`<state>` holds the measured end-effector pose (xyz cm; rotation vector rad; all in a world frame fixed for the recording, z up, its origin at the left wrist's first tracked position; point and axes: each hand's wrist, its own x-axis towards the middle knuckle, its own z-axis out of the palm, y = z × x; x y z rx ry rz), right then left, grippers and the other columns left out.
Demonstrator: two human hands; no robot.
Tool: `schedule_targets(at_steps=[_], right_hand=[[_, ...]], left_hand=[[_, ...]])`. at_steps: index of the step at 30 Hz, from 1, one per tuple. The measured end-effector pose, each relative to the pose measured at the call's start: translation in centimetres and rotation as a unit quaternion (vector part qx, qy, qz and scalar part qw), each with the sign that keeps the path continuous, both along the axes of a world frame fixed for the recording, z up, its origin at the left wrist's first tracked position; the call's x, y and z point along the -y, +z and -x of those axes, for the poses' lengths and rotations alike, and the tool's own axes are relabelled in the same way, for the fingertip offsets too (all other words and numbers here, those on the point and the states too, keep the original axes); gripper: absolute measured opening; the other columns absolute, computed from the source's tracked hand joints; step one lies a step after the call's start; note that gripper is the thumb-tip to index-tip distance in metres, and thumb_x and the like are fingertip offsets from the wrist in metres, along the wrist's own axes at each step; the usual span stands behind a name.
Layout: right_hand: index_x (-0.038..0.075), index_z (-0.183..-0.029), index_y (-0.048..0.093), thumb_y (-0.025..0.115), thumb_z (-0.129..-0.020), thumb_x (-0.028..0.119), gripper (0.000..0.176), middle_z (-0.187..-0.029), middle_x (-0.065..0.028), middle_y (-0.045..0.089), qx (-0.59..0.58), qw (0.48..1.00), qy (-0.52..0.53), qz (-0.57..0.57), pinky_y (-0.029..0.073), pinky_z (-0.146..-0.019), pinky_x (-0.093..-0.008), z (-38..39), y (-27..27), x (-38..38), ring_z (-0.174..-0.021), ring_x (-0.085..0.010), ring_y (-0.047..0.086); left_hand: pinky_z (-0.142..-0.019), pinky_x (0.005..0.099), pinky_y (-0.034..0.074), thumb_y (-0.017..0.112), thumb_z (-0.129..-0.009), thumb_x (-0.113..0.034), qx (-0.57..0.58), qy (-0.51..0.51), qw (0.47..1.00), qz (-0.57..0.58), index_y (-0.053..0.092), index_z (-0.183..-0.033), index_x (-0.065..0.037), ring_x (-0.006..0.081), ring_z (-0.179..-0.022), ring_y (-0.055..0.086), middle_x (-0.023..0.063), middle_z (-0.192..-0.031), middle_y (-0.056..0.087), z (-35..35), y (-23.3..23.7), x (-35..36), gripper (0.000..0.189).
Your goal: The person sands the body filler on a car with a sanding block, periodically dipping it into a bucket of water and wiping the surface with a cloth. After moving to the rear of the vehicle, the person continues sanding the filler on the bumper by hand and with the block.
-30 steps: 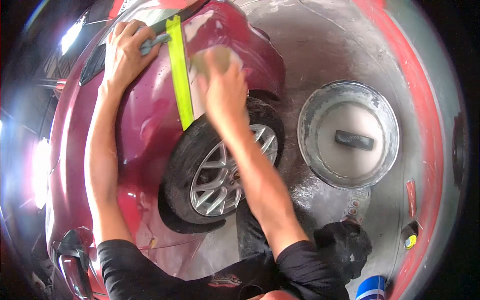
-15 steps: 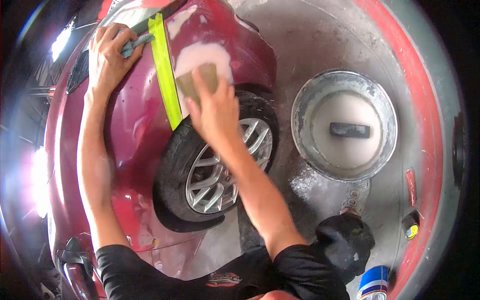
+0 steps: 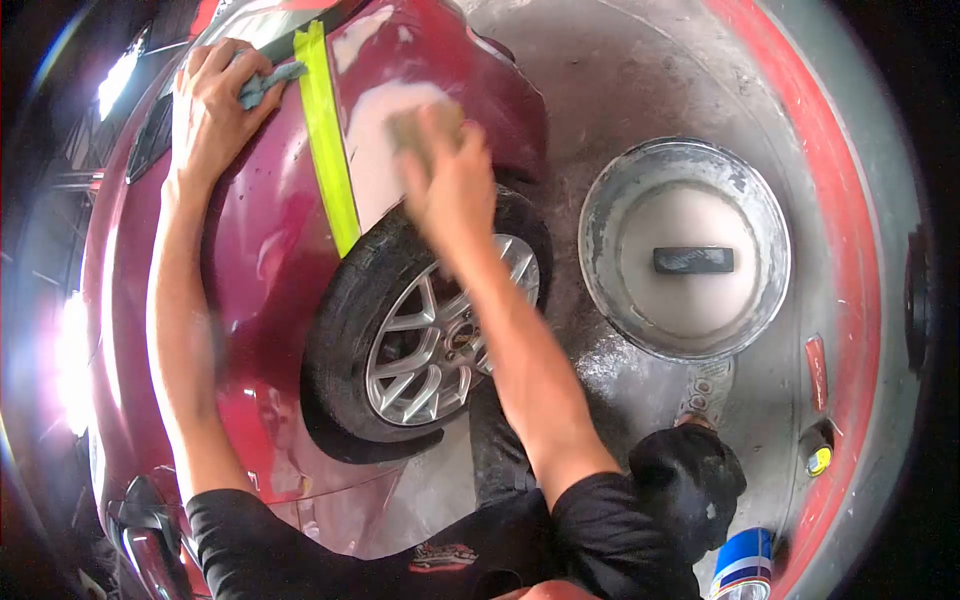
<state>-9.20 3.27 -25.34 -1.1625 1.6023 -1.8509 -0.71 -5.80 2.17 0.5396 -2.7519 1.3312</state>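
Note:
My right hand [image 3: 455,185], smeared by motion, presses a tan sheet of sandpaper [image 3: 408,135] against a pale filler patch [image 3: 375,185] on the red car fender [image 3: 500,110], above the wheel. My left hand [image 3: 215,110] rests higher up on the bodywork, its fingers closed round a crumpled blue-grey cloth [image 3: 268,85]. Between the two hands a strip of yellow-green masking tape [image 3: 325,135] runs down the panel to the wheel arch. Below my right hand is the tyre [image 3: 345,340] with its silver alloy rim [image 3: 425,375].
A metal basin [image 3: 600,280] of cloudy liquid stands on the floor to the right, a dark block [image 3: 693,260] in it. Farther right lie a red object [image 3: 817,373] and a dark object with a yellow end [image 3: 819,460]. A blue can [image 3: 743,565] stands at the lower right.
My right hand has slid the sandpaper up and to the right across the filler patch. My left hand stays in place with the cloth. The view has shifted slightly.

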Motion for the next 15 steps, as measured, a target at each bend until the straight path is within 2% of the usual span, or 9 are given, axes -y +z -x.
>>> schedule_targets(at_steps=[1,2,4,7,9,12,15], right_hand=[[0.013,-0.153,0.054,0.072,-0.098,0.031,0.061,-0.133,-0.0334,0.054,0.040,0.997,0.037,-0.046,0.053,-0.093,-0.0585,2.6,0.3,1.9,-0.115,-0.0486,0.061],[0.011,-0.152,0.054,0.070,-0.099,0.030,0.059,-0.129,-0.0301,0.056,0.049,0.998,0.016,-0.046,0.054,-0.092,-0.0571,3.7,-0.1,3.7,-0.114,-0.0477,0.061],[0.014,-0.153,0.054,0.072,-0.097,0.030,0.061,-0.132,-0.0313,0.055,0.045,0.996,0.002,-0.071,0.054,-0.092,-0.0581,3.1,0.2,4.1,-0.115,-0.0481,0.061],[0.021,-0.156,0.053,0.076,-0.092,0.032,0.068,-0.141,-0.0327,0.049,-0.052,0.999,-0.006,-0.003,0.052,-0.089,-0.0590,-2.5,2.9,-3.7,-0.117,-0.0498,0.057],[0.023,-0.156,0.053,0.077,-0.092,0.031,0.069,-0.141,-0.0328,0.049,-0.036,0.998,0.034,0.029,0.051,-0.091,-0.0586,-4.6,2.9,-6.3,-0.117,-0.0496,0.057],[0.021,-0.156,0.053,0.075,-0.094,0.030,0.066,-0.141,-0.0333,0.049,-0.039,0.999,-0.003,0.036,0.051,-0.094,-0.0603,-2.3,2.1,-2.2,-0.118,-0.0494,0.057],[0.016,-0.151,0.057,0.071,-0.098,0.031,0.058,-0.133,-0.0315,0.053,0.009,1.000,0.018,-0.018,0.051,-0.096,-0.0592,1.8,3.2,1.5,-0.117,-0.0496,0.057]], left_hand=[[-0.089,0.0463,0.049,0.086,-0.079,-0.021,0.001,-0.021,1.000,0.003,0.071,-0.095,-0.015,0.0295,-0.105,0.063,0.0017,-0.106,0.067,-0.3,0.1,0.5,0.022],[-0.091,0.0463,0.049,0.086,-0.079,-0.021,-0.012,-0.020,1.000,0.000,0.071,-0.095,-0.015,0.0298,-0.105,0.063,0.0019,-0.106,0.067,-0.4,-0.1,0.6,0.022],[-0.092,0.0464,0.049,0.085,-0.080,-0.021,-0.014,-0.030,0.999,0.011,0.071,-0.094,-0.015,0.0298,-0.107,0.063,0.0020,-0.106,0.067,-0.3,-0.1,0.3,0.022],[-0.091,0.0465,0.049,0.085,-0.080,-0.022,-0.012,-0.022,1.000,0.011,0.070,-0.094,-0.016,0.0296,-0.108,0.063,0.0022,-0.106,0.067,-0.2,0.1,0.7,0.021],[-0.090,0.0467,0.050,0.084,-0.081,-0.023,-0.011,-0.016,1.000,0.007,0.071,-0.095,-0.015,0.0302,-0.107,0.063,0.0027,-0.104,0.067,-0.2,-0.1,0.4,0.021],[-0.093,0.0462,0.050,0.084,-0.080,-0.019,-0.005,-0.020,1.000,0.005,0.070,-0.094,-0.011,0.0308,-0.105,0.064,0.0046,-0.105,0.068,-0.4,0.0,0.5,0.022],[-0.093,0.0461,0.050,0.084,-0.082,-0.020,0.010,-0.031,0.999,0.002,0.070,-0.096,-0.011,0.0293,-0.104,0.064,0.0039,-0.104,0.067,-0.5,0.2,0.3,0.022]])
